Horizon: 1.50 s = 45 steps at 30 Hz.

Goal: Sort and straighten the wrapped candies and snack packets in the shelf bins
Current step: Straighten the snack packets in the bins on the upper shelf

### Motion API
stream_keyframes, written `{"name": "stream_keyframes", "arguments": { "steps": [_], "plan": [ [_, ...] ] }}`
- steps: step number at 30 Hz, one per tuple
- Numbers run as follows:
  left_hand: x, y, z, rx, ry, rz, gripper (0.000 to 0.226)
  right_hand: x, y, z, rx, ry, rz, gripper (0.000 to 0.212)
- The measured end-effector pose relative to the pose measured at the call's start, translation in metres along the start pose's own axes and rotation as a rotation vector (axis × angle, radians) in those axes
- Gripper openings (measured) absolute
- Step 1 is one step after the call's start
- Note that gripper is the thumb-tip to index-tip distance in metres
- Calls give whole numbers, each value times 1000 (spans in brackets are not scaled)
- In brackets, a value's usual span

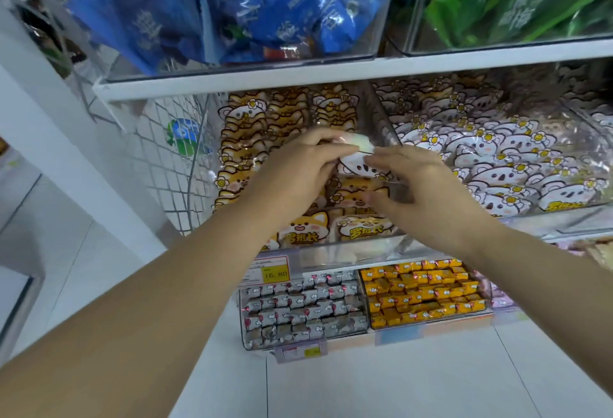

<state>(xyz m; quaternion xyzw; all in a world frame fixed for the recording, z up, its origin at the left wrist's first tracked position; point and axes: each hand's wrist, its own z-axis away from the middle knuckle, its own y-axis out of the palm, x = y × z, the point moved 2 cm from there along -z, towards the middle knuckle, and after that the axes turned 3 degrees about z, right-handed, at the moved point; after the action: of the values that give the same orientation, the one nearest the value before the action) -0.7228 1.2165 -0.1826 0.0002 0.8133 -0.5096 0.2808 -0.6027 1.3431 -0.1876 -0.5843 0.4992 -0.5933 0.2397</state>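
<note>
Several white shelves [232, 82] carry clear plastic bins above a white tiled floor [365, 384]. Over the right side of the clear bin of orange fox-print packets [348, 248], a white koala-print packet [360, 165] sits between both hands. The left hand [298, 169] pinches its top. The right hand [421, 185] curls at its right edge, and I cannot tell whether it grips.

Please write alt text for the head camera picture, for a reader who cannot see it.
Two hands meet over a white koala packet above a clear bin of orange fox packets; the left hand grips it, the right hand touches its edge. The bin to the right holds matching koala packets.
</note>
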Motion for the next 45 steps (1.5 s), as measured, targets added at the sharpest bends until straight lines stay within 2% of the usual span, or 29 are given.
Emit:
{"name": "stream_keyframes", "arguments": {
  "steps": [5, 9, 12, 16, 20, 25, 28, 31, 34, 36, 43, 45],
  "plan": [
    [-23, 3, 5, -286, -1, 79, 31, -5, -11, 1, -120, -8, -95, 49],
    [-55, 13, 3, -379, 121, 92, 28, -13, -28, 3, -207, 4, -240, 39],
    [-76, 19, -6, -426, 162, 95, 29, -25, -47, 5, -240, 1, -254, 44],
    [-100, 28, -24, -414, 167, 92, 30, -47, -65, 11, -299, -9, -269, 44],
    [-118, 45, -41, -329, 154, 70, 30, -74, -79, 20, -347, -14, -236, 44],
    [-132, 78, -62, -199, 85, 48, 34, -115, -91, 34, -361, 57, -198, 41],
    [-140, 91, -73, -164, 14, 35, 42, -125, -96, 38, -348, 33, -203, 38],
    [-151, 102, -89, -212, -50, 90, 36, -143, -108, 41, -348, 41, -165, 36],
    [-152, 105, -104, -309, -214, 196, 27, -173, -123, 37, -365, 201, -103, 40],
    [-151, 107, -114, -339, -287, 235, 24, -193, -127, 34, -319, 273, -24, 38],
    [-150, 117, -145, -382, -331, 292, 22, -216, -129, 32, -225, 312, -99, 37],
    [-150, 120, -156, -357, -325, 265, 29, -218, -128, 33, -223, 319, -123, 38]
  ]
}}
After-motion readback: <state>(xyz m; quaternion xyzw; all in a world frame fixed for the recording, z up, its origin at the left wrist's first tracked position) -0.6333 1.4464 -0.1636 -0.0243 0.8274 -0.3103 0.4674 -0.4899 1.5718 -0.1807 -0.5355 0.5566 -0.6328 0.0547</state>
